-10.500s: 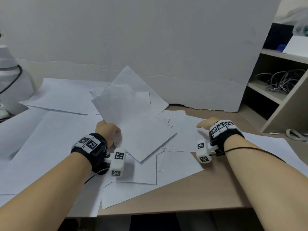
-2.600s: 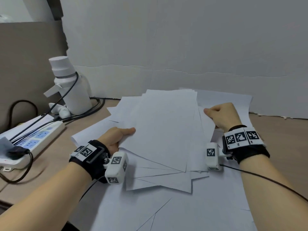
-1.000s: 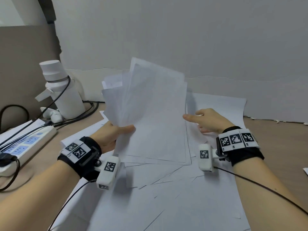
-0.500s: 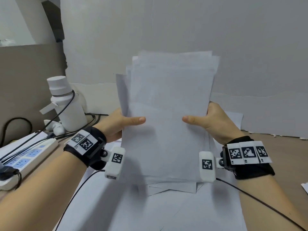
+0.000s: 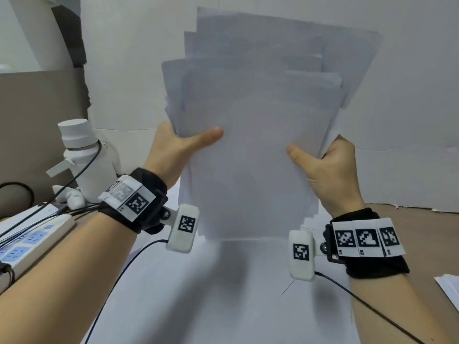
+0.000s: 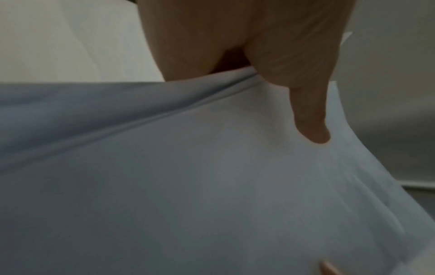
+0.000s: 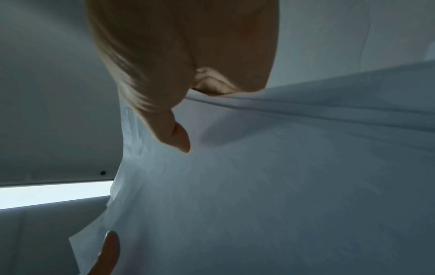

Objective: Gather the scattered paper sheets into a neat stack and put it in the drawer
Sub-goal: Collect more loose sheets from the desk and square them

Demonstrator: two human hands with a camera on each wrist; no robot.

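Both hands hold a bundle of paper sheets (image 5: 253,150) upright above the desk.

Left hand (image 5: 173,150) grips the bundle's left edge, thumb flat across the front sheet, the other fingers hidden behind the paper; right hand (image 5: 327,167) grips the right edge the same way, thumb on the front, fingers wrapped round the back. Left wrist view: thumb (image 6: 308,119) pressed on the sheet face, edge tucked into the thumb crook. Right wrist view: thumb (image 7: 174,134) down on the paper too. Sheets uneven, top edges fanned and staggered, bottom edge just above more paper lying flat on the desk (image 5: 409,219). A few loose sheets (image 5: 447,286) lie at far right. White bottle (image 5: 84,155) and power strip (image 5: 27,244) stand at left, well apart from the bundle. Drawer out of view.
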